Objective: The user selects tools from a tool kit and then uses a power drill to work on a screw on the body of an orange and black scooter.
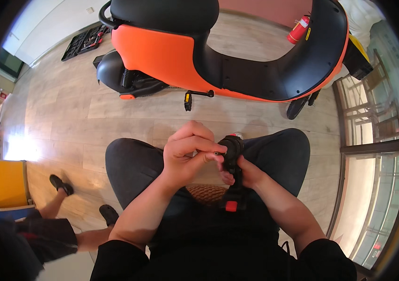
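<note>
My right hand [252, 172] grips a black cordless drill [231, 144] by its handle, low between my knees. A red patch shows at the drill's base, towards my body. Beside the drill's head, my left hand [186, 151] pinches a small dark metal piece, like a driver bit [216, 153], between thumb and fingertips. Its end pokes out from the fingers; the fingers hide the rest, and whether it touches the drill I cannot tell. Ahead of my knees stands an orange and black scooter [155, 49] with a pedal [188, 101] on its near side.
An open black tool case [84, 43] lies on the wood floor at the far left. Behind the scooter stands a red fire extinguisher [298, 30]. Another person's legs [94, 240] are close at my left. A glass door [372, 147] is at the right.
</note>
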The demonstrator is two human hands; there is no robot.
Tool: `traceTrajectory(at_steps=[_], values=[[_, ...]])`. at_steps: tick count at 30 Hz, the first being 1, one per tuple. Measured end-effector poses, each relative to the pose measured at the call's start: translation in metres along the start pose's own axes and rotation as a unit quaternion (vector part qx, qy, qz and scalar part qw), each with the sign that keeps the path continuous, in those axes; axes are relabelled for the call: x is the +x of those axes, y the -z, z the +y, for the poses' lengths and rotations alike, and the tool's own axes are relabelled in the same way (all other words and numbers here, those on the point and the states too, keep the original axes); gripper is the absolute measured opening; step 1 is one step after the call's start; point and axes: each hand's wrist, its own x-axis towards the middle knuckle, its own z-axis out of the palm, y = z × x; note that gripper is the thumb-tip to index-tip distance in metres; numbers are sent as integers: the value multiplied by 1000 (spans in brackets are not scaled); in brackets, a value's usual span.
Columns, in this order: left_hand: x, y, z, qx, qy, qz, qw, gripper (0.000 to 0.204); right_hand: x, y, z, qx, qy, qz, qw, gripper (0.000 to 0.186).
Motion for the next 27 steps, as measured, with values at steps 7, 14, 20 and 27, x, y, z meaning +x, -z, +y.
traceTrajectory(at_steps=[7, 14, 20, 27], values=[[2, -5, 5, -17, -20, -14, 1000, 19, -2, 7, 5, -15, -10, -18, 1000, 82], [0, -7, 7, -47, -30, -23, 998, 23, -2, 6, 4, -28, -14, -29, 999, 79], [3, 13, 0, -33, 23, -37, 998, 23, 1, 5, 4, 20, -10, -43, 999, 67], [15, 52, -3, 156, 234, -15, 959, 16, 2, -19, -6, 68, 31, 36, 997, 61]])
